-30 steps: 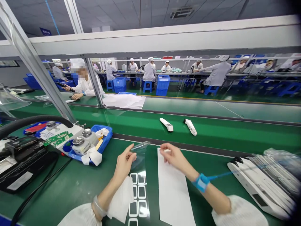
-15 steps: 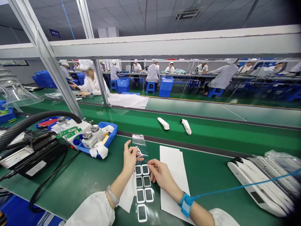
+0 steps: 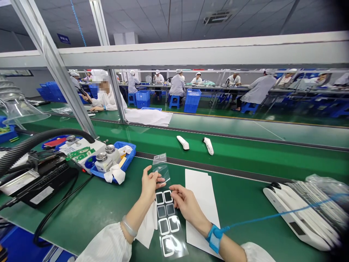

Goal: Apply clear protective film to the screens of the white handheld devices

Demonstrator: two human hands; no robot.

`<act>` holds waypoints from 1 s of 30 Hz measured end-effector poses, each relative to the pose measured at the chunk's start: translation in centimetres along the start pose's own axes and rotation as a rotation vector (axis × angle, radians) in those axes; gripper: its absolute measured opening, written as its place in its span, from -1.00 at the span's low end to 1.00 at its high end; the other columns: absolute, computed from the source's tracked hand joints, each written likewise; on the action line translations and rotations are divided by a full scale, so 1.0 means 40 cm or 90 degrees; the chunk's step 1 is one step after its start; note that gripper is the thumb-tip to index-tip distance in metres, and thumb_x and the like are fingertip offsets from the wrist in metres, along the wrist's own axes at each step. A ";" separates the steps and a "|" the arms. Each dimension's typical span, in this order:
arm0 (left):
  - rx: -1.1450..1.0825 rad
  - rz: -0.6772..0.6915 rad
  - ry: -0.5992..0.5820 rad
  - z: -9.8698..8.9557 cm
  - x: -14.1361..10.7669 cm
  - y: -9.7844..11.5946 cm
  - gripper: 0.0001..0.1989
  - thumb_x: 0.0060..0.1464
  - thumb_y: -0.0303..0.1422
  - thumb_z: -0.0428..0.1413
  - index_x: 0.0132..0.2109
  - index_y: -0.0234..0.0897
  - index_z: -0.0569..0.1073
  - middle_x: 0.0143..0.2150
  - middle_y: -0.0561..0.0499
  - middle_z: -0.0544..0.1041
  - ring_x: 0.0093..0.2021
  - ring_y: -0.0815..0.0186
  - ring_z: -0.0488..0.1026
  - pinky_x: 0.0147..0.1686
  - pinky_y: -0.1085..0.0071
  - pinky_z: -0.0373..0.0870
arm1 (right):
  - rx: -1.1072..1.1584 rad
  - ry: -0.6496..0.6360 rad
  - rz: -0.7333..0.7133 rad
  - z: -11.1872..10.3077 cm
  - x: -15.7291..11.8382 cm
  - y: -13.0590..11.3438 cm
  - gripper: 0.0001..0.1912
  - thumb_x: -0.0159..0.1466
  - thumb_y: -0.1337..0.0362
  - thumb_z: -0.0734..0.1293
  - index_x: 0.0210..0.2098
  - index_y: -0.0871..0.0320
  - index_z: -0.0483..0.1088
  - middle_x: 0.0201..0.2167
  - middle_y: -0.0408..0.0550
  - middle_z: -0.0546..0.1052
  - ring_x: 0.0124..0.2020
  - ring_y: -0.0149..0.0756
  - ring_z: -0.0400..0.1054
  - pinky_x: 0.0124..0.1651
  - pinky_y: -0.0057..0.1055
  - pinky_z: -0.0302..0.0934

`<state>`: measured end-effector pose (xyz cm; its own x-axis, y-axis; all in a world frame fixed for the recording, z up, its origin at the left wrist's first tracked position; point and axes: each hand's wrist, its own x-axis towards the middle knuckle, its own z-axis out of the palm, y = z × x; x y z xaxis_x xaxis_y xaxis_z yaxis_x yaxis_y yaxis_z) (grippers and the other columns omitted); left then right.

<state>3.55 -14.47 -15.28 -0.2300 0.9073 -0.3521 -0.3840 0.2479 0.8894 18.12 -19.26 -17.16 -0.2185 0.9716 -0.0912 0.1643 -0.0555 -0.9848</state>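
A clear film sheet with several white rounded frames lies between my hands on the green table. My left hand pinches a clear plastic piece above the sheet's far end. My right hand is at the sheet's right edge, its thumb and forefinger closed beside the upper right frame; what they hold, if anything, is too small to tell. White paper lies under my right wrist, and another white paper lies beside my left forearm.
A blue tray with metal-topped bottles stands at the left, beside a black device. Two white handheld devices lie on the green belt. More white devices are at the right. A blue cord runs from my right wrist.
The film sheet has shifted and tilted slightly, its near end toward the right. The clear piece at my left hand has shifted slightly. The two devices on the belt have moved left.
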 end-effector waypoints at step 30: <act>0.086 0.074 -0.008 -0.020 -0.019 -0.036 -0.42 0.00 -0.26 0.10 0.15 -0.21 0.10 -0.39 0.08 0.40 -0.49 0.42 0.43 -0.51 0.39 0.50 | -0.180 -0.053 -0.116 -0.025 -0.033 -0.069 -0.78 0.26 0.30 0.20 -0.50 0.23 0.31 -0.42 -0.10 0.33 -0.41 -0.49 0.13 -0.35 -0.53 -0.02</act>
<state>3.56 -15.80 -16.55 -0.2539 0.9364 -0.2424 -0.2323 0.1842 0.9550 18.92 -20.17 -14.17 -0.3450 0.9368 0.0587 0.3735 0.1943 -0.9070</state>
